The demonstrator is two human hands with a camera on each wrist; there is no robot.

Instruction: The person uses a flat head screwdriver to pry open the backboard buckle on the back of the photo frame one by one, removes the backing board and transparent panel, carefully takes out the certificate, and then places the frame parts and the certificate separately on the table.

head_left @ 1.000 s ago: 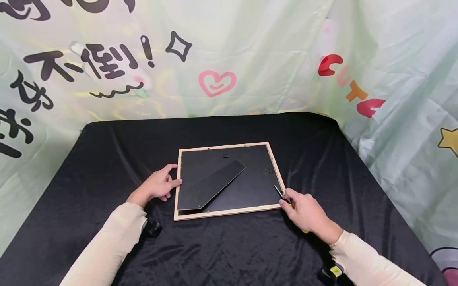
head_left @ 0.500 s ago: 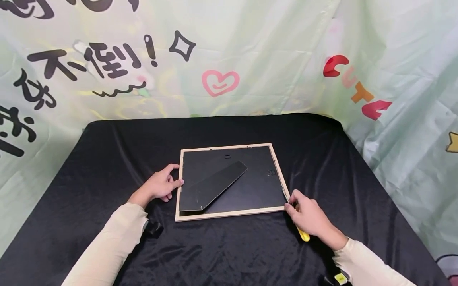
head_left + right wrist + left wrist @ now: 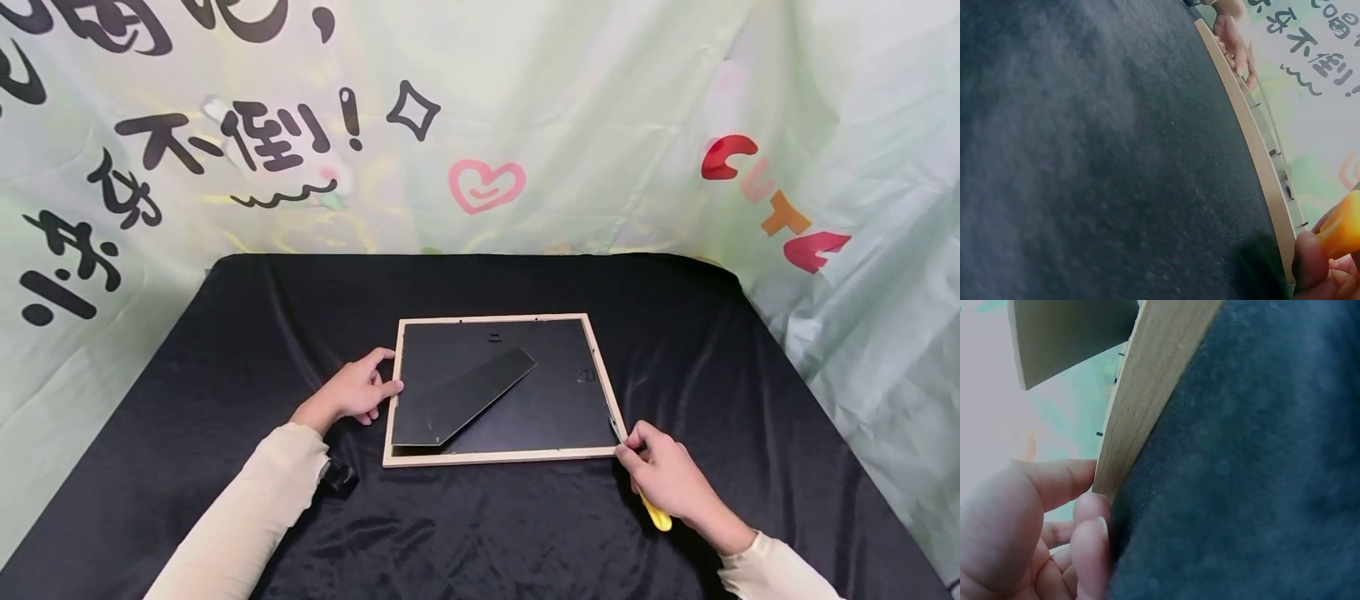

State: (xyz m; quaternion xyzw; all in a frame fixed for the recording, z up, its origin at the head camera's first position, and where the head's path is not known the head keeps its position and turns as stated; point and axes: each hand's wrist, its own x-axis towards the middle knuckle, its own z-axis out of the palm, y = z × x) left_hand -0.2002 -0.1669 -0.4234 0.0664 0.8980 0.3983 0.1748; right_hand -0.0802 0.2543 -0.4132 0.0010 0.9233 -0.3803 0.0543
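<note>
A picture frame (image 3: 510,457) with a light wooden border lies face down, its black backing board (image 3: 558,400) and slanting black stand leg (image 3: 465,400) upward. My left hand (image 3: 352,392) holds the left border; in the left wrist view its thumb sits on the border's upper edge (image 3: 1147,381), the index fingertip at the side. At the lower right corner my right hand (image 3: 667,471) grips a yellow-handled screwdriver (image 3: 658,515). Its thin metal shaft points along the right border's inner edge; what the tip touches is too small to tell. In the right wrist view, the orange-yellow handle (image 3: 1342,228) shows between the fingers.
Wrinkled black cloth (image 3: 465,533) covers the table beneath the frame. Small dark tabs (image 3: 1274,152) stick out along the border's inner side. A pale green printed curtain (image 3: 585,150) hangs behind and to the right.
My right hand has drawn the screwdriver from over the backing board to the right border, with more of the handle showing. The left hand keeps its place on the frame. The head view has shifted.
</note>
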